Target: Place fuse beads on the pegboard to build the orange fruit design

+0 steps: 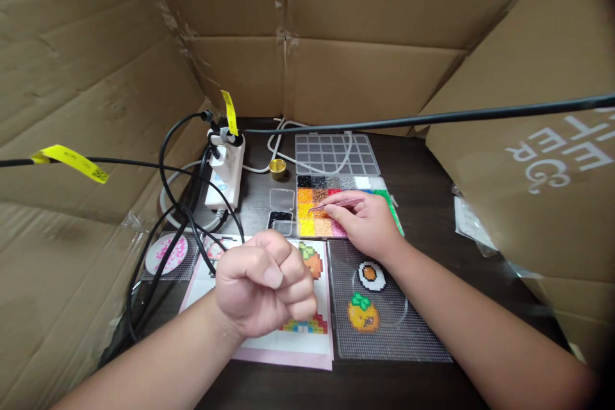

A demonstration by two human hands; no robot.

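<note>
My left hand [263, 282] is curled into a fist above a pattern sheet [307, 333] with coloured pixel designs; nothing shows in it. My right hand [368, 223] pinches a pair of thin tweezers [331, 206], whose tips reach into the orange cells of a bead box [314, 195] full of coloured beads. The box's clear lid [336, 154] lies open behind it. In front of my right hand sits a clear pegboard [384, 333] carrying a fried-egg design [371, 274] and an orange fruit design [363, 315].
A white power strip [225, 173] with several black cables stands at the left. A small gold cup [277, 168] and small clear boxes [281, 208] lie nearby. A round pink bead piece [166, 253] is at far left. Cardboard walls enclose the dark table.
</note>
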